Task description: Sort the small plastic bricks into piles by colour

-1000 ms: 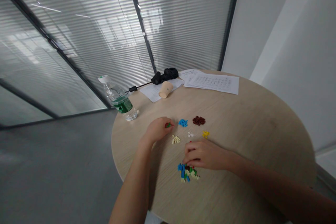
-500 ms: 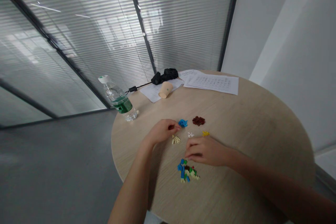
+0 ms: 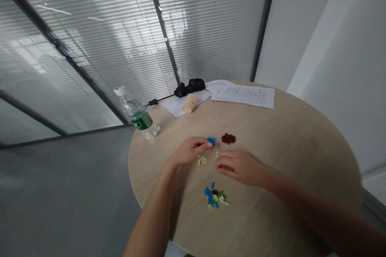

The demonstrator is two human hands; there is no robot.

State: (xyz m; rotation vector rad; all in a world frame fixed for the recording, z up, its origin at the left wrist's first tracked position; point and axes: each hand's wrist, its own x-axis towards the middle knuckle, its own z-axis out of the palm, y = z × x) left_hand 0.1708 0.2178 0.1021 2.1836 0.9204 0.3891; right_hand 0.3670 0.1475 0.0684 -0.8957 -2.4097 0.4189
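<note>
Small bricks lie in piles on the round wooden table. My left hand (image 3: 193,149) has its fingertips at the near edge of the blue pile (image 3: 211,141), just above the cream pile (image 3: 202,160); what its bent fingers hold cannot be made out. My right hand (image 3: 235,165) is closed, fingers curled, between the white pieces (image 3: 217,154) and the mixed pile (image 3: 216,197); any piece in it is too small to name. A dark red pile (image 3: 228,138) lies beyond my right hand. The yellow pieces are hidden.
A water bottle (image 3: 137,115) stands at the table's left edge. Farther back are a paper cup (image 3: 190,103) on its side, a black bundle (image 3: 194,85) with a cable, and printed sheets (image 3: 247,95). A blind-covered glass partition rises behind the table (image 3: 271,128).
My right hand has moved away from the mixed pile and now covers the yellow pieces. A green piece and a blue one at that pile's top look shifted or gone. My left fingertips reach farther right.
</note>
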